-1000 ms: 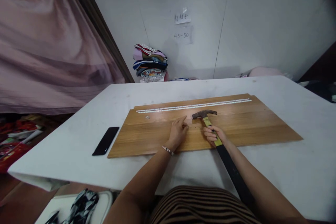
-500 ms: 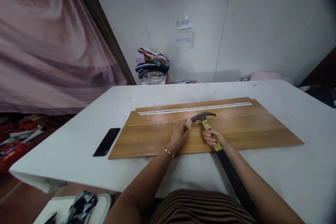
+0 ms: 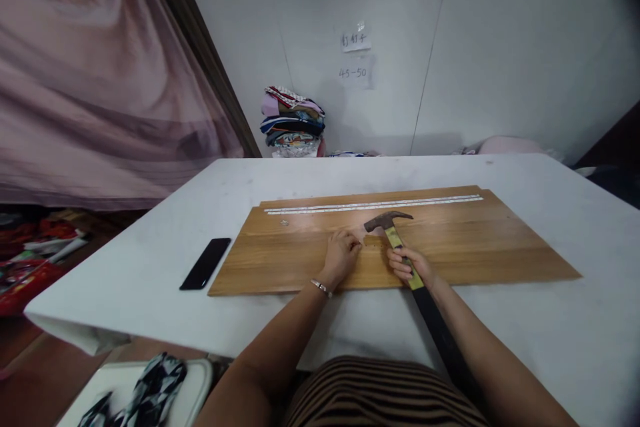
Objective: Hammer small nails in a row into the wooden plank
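A claw hammer [image 3: 388, 220] with a yellow and black handle is in my right hand [image 3: 409, 265], whose fingers wrap round the handle. Its head hovers over the wooden board [image 3: 475, 240], claw pointing right. My left hand [image 3: 343, 255] rests on the board, left of the hammer head, thumb and fingertips pinched together on what looks like a nail, very small and mostly hidden. Just right of those fingertips, tiny dark nail heads [image 3: 375, 246] dot the wood in a short row. A few loose nails [image 3: 285, 222] lie on the board's left part.
Two white strips [image 3: 373, 205] run along the board's far side. A black phone [image 3: 205, 263] lies left of the board on the white table [image 3: 150, 240]. Folded clothes [image 3: 293, 121] are stacked behind the table's far edge. A pink curtain [image 3: 100, 80] hangs at left.
The raised finger of my left hand has bent down, and its fingertips are now pinched close to the board. My right hand and the hammer stay nearly in place. The view shifts slightly.
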### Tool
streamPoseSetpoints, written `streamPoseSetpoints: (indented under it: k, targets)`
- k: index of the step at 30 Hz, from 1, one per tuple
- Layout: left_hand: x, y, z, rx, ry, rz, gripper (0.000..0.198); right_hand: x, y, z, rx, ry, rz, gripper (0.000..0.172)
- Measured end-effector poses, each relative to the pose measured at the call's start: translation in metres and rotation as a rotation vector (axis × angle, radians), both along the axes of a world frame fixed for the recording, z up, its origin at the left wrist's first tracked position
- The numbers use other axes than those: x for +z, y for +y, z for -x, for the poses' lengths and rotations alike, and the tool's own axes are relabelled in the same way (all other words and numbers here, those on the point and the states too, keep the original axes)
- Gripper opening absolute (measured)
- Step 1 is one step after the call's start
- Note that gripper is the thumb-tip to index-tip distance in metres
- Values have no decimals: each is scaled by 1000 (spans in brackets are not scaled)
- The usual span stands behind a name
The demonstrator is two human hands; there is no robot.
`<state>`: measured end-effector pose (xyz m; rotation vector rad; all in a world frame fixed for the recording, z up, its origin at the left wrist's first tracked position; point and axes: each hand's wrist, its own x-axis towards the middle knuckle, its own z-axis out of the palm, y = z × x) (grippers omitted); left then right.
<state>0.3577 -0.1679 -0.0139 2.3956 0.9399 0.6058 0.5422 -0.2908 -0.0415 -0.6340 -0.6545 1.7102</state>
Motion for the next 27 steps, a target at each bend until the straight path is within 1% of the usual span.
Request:
streamPoseSetpoints:
  k: [4, 7, 10, 15, 20, 23, 27]
  targets:
    - [-2, 1, -1, 21, 0, 27, 11, 7, -2, 6, -59, -53, 14, 36]
    - [-2, 2, -1, 23, -12, 38, 11, 17, -8, 15, -171, -136, 45, 32]
    - [-3, 3, -2, 22, -25, 42, 12, 30, -18, 27, -248, -258, 114, 39]
    - [-5, 3, -3, 20, -30, 49, 12, 50, -30, 43, -263, -440, 151, 54]
    - [-4, 3, -3, 23, -34, 58, 11, 64, -34, 53, -269, -662, 163, 73]
    - [-3, 3, -3, 25, -38, 55, 10, 69, -33, 57, -277, -714, 172, 75]
    - [-3, 3, -4, 18, -59, 49, 10, 75, -32, 60, -299, -697, 192, 76]
